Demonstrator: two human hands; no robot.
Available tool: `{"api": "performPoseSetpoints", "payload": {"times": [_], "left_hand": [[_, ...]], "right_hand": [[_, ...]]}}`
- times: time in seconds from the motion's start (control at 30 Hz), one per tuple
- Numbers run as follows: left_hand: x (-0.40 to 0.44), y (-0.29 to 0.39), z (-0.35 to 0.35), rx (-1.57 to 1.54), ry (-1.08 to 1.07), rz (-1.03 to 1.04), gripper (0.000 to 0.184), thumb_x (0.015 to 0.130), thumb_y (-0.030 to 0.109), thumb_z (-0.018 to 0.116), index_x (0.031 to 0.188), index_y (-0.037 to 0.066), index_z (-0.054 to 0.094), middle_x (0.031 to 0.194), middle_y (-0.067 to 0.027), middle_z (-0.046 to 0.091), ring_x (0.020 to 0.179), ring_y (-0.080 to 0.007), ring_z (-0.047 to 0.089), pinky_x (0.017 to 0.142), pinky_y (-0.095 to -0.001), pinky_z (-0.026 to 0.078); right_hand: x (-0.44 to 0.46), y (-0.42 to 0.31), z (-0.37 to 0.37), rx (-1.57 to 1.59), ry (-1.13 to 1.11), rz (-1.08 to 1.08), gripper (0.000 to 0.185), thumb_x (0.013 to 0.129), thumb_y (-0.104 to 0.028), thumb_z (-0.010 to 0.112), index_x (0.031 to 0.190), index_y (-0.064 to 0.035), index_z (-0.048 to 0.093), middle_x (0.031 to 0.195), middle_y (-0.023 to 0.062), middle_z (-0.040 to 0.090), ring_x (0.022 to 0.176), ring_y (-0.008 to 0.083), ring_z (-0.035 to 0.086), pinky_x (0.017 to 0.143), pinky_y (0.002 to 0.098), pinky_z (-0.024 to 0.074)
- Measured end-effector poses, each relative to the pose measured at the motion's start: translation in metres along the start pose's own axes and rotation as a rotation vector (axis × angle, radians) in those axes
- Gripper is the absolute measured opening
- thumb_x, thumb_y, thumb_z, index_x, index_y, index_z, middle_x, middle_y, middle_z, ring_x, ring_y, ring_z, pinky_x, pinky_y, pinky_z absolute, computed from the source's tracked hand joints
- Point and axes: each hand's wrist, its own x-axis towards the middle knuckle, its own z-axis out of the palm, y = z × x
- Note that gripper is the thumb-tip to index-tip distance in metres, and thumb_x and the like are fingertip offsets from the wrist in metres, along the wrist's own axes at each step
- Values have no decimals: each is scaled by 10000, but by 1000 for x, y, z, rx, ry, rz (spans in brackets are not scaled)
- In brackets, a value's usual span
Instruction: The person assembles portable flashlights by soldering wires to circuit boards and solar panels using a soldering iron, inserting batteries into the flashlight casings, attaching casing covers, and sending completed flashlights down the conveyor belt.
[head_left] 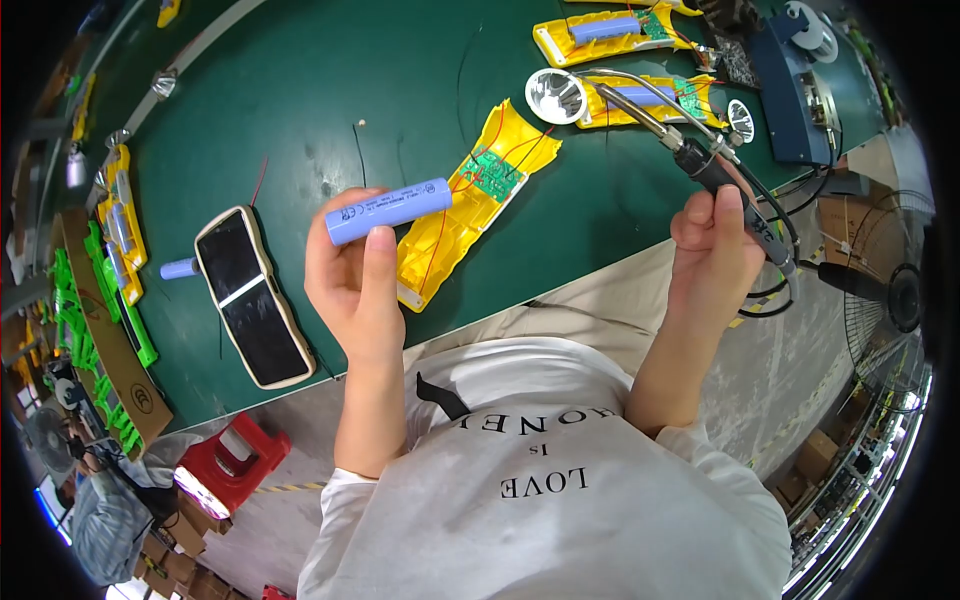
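A worker's left hand (350,275) pinches a blue battery (390,210) between thumb and fingers beside the left edge of an open yellow casing (463,218) on a green table (300,120). Right of the casing, the right hand (715,240) curls closed around a soldering iron (706,168); a phone (232,252) lies to the casing's left.

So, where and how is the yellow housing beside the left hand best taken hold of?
I'd probably take the yellow housing by both side walls near its narrower, wearer-facing end, from above; its green circuit board lies toward the flared far end.
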Motion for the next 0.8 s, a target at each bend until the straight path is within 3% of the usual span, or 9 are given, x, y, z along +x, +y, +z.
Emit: {"api": "performPoseSetpoints", "payload": {"times": [0.13, 0.27, 0.37, 0.47, 0.6, 0.7, 0.8], "left_hand": [[-1, 1, 1, -11, 8, -34, 216, 785, 103, 477, 950, -35, 460, 932, -102, 491, 861, -146, 478, 794, -263, 367], [-2, 0, -1, -4, 7, -34, 219, 790, 103, 470, 952, -45, 459, 947, -112, 490, 884, -167, 484, 817, -284, 364], [-2, 0, 0, -38, 29, -47, 229, 754, 87, 514, 940, -33, 457, 928, -112, 494, 862, -171, 482, 786, -277, 366], [-2, 1, 2, -35, 31, -50, 227, 754, 87, 512, 939, -32, 457, 931, -113, 490, 866, -174, 479, 786, -282, 366], [-1, 1, 1, -21, 19, -46, 222, 755, 88, 510, 937, -30, 460, 929, -108, 488, 861, -170, 476, 788, -282, 362], [-1, 0, 0, 9, 2, -14, 201, 792, 113, 470, 928, -35, 470, 942, -96, 482, 867, -152, 476, 807, -272, 363], [-1, 0, -1, -15, 28, -55, 218, 757, 97, 513, 929, -28, 463, 921, -101, 490, 854, -156, 471, 785, -271, 358]], "right_hand": [[13, 3, -14, 283, 51, 118, 218, 805, -155, 483, 919, 30, 504, 639, 40, 514, 518, 73, 430, 472, 196, 360], [45, 1, -47, 373, 196, 15, 205, 803, -161, 495, 906, 16, 511, 689, 46, 535, 567, 68, 464, 505, 195, 387], [78, -4, -78, 96, 566, -308, 185, 778, -112, 528, 899, 27, 513, 766, 82, 567, 629, 89, 529, 549, 183, 433], [103, -5, -97, -170, 562, -441, 199, 772, -104, 530, 910, 38, 509, 756, 94, 571, 603, 87, 528, 524, 177, 427], [124, -3, -88, -407, 361, -454, 221, 764, -92, 531, 942, 37, 506, 718, 111, 582, 563, 105, 540, 501, 173, 413], [138, 7, -79, -438, 267, -375, 211, 755, -89, 539, 921, 39, 514, 698, 105, 588, 542, 92, 534, 480, 176, 394], [147, 13, -70, -449, 229, -375, 208, 755, -92, 539, 917, 37, 515, 692, 104, 590, 530, 88, 529, 475, 175, 385]]}}
